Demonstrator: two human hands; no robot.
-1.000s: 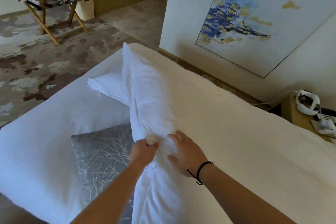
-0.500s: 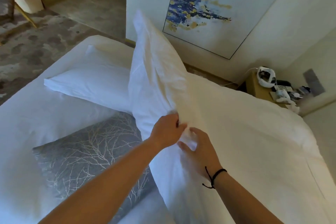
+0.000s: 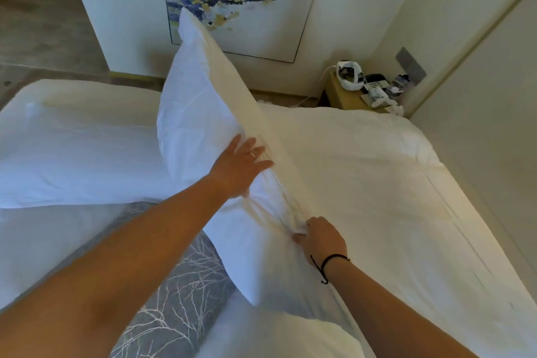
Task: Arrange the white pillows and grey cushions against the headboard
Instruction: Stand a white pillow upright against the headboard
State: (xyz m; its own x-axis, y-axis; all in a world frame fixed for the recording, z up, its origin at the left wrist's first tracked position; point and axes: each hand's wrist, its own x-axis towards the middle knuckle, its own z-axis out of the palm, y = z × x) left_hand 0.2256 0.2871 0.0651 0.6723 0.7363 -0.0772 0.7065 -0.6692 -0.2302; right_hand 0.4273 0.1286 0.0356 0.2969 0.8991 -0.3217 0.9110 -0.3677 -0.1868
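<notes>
A white pillow [image 3: 200,113] stands on edge in the middle of the bed, its far corner raised toward the wall painting. My left hand [image 3: 239,166] lies flat and open against its left face. My right hand [image 3: 321,240] pinches the pillow's near seam edge. A second white pillow [image 3: 72,160] lies flat on the left. Under my left forearm a grey cushion [image 3: 177,296] with a white branch pattern lies flat. Another white pillow [image 3: 279,337] shows at the bottom edge. The headboard [image 3: 494,131] is the pale panel at right.
The white duvet [image 3: 377,197] covers the bed to the right. A wooden nightstand [image 3: 345,96] with a phone and small items stands in the far right corner. A framed painting [image 3: 232,0] hangs on the far wall. Carpet floor [image 3: 37,23] lies at far left.
The view has swung right toward the nightstand corner. My left hand let go of the pillow's edge and now presses flat on its side; my right hand took hold of the seam.
</notes>
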